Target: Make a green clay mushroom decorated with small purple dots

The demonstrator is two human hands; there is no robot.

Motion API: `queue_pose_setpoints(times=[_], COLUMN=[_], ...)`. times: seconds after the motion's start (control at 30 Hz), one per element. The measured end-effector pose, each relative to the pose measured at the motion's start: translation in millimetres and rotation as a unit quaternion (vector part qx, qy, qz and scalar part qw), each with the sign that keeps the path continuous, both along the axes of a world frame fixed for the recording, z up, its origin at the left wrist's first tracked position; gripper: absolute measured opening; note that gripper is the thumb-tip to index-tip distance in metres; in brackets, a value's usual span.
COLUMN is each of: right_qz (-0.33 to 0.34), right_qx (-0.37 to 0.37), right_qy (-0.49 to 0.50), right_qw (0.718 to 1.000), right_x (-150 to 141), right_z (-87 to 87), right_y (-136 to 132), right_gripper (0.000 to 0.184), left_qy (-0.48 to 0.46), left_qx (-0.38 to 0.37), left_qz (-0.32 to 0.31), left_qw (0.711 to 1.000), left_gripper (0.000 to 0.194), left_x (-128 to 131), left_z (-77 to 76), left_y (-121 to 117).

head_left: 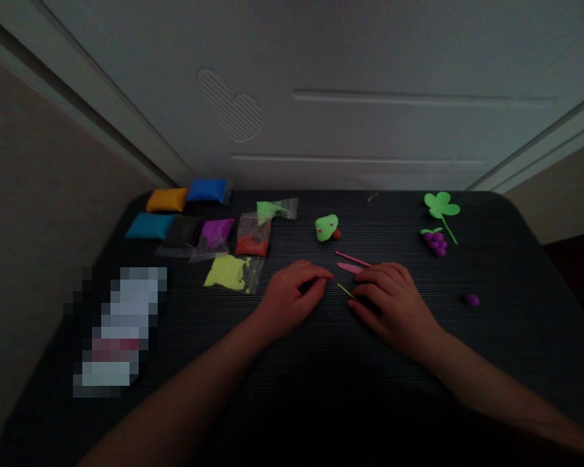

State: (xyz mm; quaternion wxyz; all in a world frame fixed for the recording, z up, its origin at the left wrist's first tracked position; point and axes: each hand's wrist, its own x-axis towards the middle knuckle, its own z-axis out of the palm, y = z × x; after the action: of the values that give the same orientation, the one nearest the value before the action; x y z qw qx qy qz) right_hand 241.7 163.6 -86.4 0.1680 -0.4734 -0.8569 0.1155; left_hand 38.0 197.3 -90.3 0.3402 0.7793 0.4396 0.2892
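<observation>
Yellow-green strip [346, 290] slants between left hand [292, 295] and right hand [392, 301]

A white panel [370, 58] stands behind the dark table [292, 402]. Over the table's middle, the left hand has its thumb and forefinger tips drawn close together; whether they pinch anything, I cannot tell. The right hand is arched, fingers bent and close together, its thumb reaching toward the strip.

A blurred item [121, 324] lies at the left, with the packets [215, 233] beyond it and to its right. Toward the far right are the clover [440, 204], its stem pointing back toward the person and right, and the grapes [436, 243] just below it. The green piece [326, 227] with a red stub sits beyond the hands.

A pink rod [353, 259] and pink blade [349, 267] lie by the right hand's fingers. The purple lump [472, 299] is farther right.

The thin strip's long axis runs from far left to near right: one end points toward the left hand's side, apart from its fingertips, the other meets the right hand's fingertips. Whether it is gripped, I cannot tell.
</observation>
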Motion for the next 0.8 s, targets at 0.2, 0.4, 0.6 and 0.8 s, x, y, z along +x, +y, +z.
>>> queue_pose_setpoints(times=[0.2,0.4,0.6,0.8], right_qz=[0.047,0.045,0.077,0.030], right_qx=[0.002,-0.014,-0.036,-0.038], right_qy=[-0.093,-0.143,-0.147,-0.164], right_qw=[0.995,0.989,0.985,0.985], right_x=[12.4,8.5,6.0,6.5], right_z=[4.5,2.1,2.6,0.7], right_y=[-7.7,-9.8,-11.3,-9.9], right_gripper=[0.043,0.053,0.054,0.057], left_qy=[0.007,0.011,0.006,0.011], left_qx=[0.001,-0.002,0.003,0.004], left_qz=[-0.001,-0.001,-0.006,-0.009], left_qw=[1.000,1.000,1.000,1.000], left_gripper=[0.018,0.018,0.018,0.017], left_x=[-0.4,0.0,0.1,-0.6], left_z=[0.1,0.6,0.8,0.4], left_y=[0.0,-0.3,-0.1,0.8])
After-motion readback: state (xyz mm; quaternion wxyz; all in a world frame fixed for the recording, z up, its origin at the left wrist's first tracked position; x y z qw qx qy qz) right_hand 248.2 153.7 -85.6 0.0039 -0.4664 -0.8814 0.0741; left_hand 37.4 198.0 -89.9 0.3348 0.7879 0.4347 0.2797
